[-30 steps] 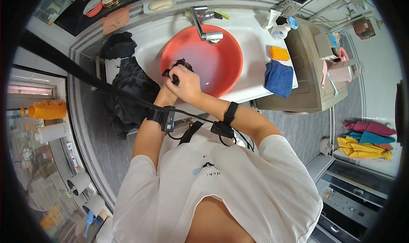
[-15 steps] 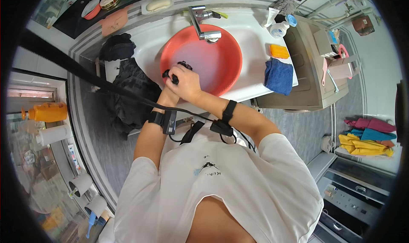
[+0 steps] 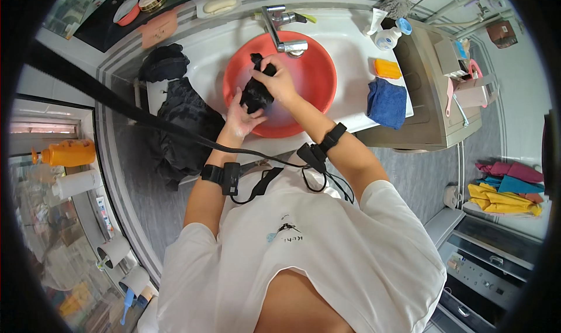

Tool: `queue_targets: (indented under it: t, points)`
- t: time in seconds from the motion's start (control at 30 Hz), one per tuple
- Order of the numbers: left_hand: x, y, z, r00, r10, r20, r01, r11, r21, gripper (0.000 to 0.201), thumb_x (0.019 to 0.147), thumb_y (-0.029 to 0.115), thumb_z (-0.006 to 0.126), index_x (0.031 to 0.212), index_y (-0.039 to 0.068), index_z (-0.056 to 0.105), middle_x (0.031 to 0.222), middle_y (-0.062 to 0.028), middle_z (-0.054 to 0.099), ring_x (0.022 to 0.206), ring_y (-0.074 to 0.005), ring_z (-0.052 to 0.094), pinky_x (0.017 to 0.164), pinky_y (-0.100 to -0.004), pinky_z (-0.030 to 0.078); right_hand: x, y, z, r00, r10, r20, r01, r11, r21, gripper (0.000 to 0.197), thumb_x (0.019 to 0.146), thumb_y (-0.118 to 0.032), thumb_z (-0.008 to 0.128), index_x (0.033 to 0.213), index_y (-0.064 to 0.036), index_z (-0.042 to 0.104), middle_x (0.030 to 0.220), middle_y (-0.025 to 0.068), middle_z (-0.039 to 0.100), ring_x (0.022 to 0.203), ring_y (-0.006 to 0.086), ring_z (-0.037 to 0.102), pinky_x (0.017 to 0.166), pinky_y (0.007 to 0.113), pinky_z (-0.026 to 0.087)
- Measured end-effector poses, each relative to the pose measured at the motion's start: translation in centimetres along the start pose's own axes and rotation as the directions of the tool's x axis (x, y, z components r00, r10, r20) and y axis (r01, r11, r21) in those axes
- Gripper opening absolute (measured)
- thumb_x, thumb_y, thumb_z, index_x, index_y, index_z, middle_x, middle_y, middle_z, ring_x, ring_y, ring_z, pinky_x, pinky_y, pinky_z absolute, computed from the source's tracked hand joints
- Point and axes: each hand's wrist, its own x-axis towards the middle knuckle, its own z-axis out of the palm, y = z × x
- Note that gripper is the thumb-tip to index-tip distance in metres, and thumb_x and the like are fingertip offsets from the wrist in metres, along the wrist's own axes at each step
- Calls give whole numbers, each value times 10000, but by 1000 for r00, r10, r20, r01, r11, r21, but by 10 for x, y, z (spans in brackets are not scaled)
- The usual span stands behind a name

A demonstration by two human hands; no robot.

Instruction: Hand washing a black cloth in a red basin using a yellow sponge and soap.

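Over the red basin (image 3: pixel 328 99) of cloudy water, a small bunched black cloth (image 3: pixel 255 92) hangs between my two hands. My right hand (image 3: pixel 279 83) grips its upper part, with thumb and fingers closed on the fabric. At the cloth's lower end is my left hand (image 3: pixel 241 121), palm turned up and fingers spread, touching the fabric without closing round it. Wet, whitish suds show on the left palm. What kind of garment the cloth is cannot be made out.
The basin sits in a white sink (image 3: pixel 349 90) under a chrome faucet (image 3: pixel 280 32). Dark garments (image 3: pixel 184 117) drape over the sink's left edge. On its right lie an orange sponge (image 3: pixel 387 69), a blue folded cloth (image 3: pixel 386 103) and a pump bottle (image 3: pixel 388 38). A black strap crosses the view.
My hands were pressed together, squeezing the black cloth at the basin's near left. They have since separated, the right moving up and away, and the cloth has spread out between them.
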Motion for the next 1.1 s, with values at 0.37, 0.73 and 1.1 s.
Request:
queue_targets:
  t: [0.37, 0.73, 1.1]
  points:
    - [32, -1, -6, 898, 191, 396, -188, 981, -47, 467, 898, 483, 486, 1211, 136, 495, 1198, -66, 555, 1136, -222, 517, 977, -426, 397, -45, -2, 39, 828, -468, 311, 560, 653, -509, 216, 739, -127, 678, 905, -80, 549, 922, 106, 551, 919, 305, 535, 846, 416, 416]
    - [6, 4, -21, 653, 549, 522, -757, 462, 461, 451, 896, 481, 488, 1190, 140, 513, 1177, -58, 564, 1109, -219, 532, 944, -429, 423, -51, 0, 45, 911, -381, 159, 400, 715, -573, 171, 683, -164, 681, 705, -75, 536, 748, 103, 585, 705, 317, 582, 631, 392, 470]
    - [29, 15, 10, 977, 143, 158, -131, 988, -86, 340, 915, 387, 458, 1098, 115, 549, 1078, -53, 603, 977, -212, 588, 844, -395, 484, 9, 26, 25, 960, -234, -154, 65, 722, -689, 289, 730, -155, 636, 988, -52, 556, 960, 173, 600, 891, 368, 591, 762, 420, 469]
